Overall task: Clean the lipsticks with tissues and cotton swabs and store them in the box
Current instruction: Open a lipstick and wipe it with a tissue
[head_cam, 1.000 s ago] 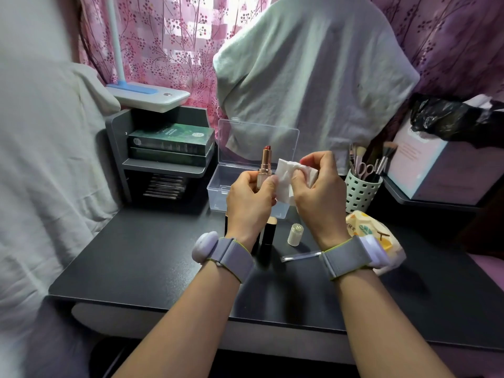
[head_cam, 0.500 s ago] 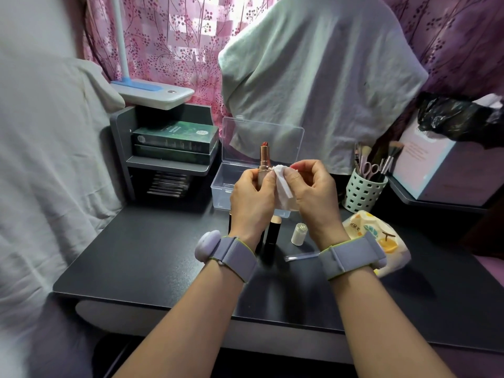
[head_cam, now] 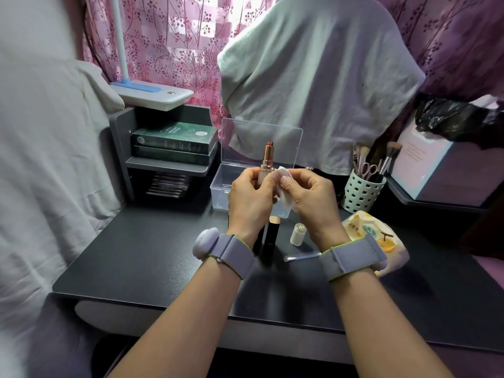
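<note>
The left hand (head_cam: 249,199) grips an upright rose-gold lipstick (head_cam: 266,162) above the desk; the right hand (head_cam: 311,196) pinches a white tissue (head_cam: 285,186) against its base. Behind them, the clear box (head_cam: 226,190) stands open, contents indiscernible

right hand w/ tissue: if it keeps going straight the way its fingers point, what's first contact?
The right hand points left toward the lipstick in the left hand. Its tissue would likely press on the rose-gold tube first; depth is unclear.
</note>
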{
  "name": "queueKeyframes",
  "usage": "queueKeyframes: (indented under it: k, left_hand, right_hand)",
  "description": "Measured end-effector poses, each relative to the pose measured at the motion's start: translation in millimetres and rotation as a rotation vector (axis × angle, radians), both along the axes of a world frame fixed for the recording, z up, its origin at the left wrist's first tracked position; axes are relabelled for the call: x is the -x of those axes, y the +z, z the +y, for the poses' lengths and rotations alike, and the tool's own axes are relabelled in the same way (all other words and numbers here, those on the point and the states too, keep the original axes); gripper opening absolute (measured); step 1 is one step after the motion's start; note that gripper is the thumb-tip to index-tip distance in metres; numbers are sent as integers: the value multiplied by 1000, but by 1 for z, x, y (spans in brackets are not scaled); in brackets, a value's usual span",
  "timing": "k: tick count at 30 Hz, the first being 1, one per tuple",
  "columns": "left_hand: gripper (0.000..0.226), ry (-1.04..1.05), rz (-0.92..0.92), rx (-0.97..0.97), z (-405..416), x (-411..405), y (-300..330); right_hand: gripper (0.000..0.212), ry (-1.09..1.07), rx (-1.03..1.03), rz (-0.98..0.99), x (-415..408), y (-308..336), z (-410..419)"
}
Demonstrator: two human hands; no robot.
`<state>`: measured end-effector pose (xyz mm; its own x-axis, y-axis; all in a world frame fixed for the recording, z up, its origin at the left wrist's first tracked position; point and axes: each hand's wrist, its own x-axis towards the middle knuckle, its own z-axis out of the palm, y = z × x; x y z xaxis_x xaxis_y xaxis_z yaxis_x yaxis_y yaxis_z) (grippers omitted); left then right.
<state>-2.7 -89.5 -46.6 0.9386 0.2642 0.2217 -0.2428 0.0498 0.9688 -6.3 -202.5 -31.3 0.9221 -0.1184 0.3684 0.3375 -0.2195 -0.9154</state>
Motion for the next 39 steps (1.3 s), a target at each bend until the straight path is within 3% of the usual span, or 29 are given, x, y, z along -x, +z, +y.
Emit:
queueKeyframes:
  k: [5, 9, 17, 30, 39]
  left_hand:
    - [26, 93, -20, -167, 6, 1, -5]
    - [23, 190, -58, -302, 11, 3, -3]
    - [19, 327, -145, -466, 11, 6, -1]
    - [17, 504, -387, -709, 12, 15, -3]
    - [13, 475, -387, -661, 13, 13, -7]
  right_hand:
    - [9, -205, 138, -76, 1, 1, -7]
    - [6, -301, 290, -296, 4, 4, -4]
    - [18, -348, 467, -589, 13, 4, 10]
    - [21, -314, 602, -783, 11, -9, 18]
    - [24, -264, 593, -734, 6, -12, 17]
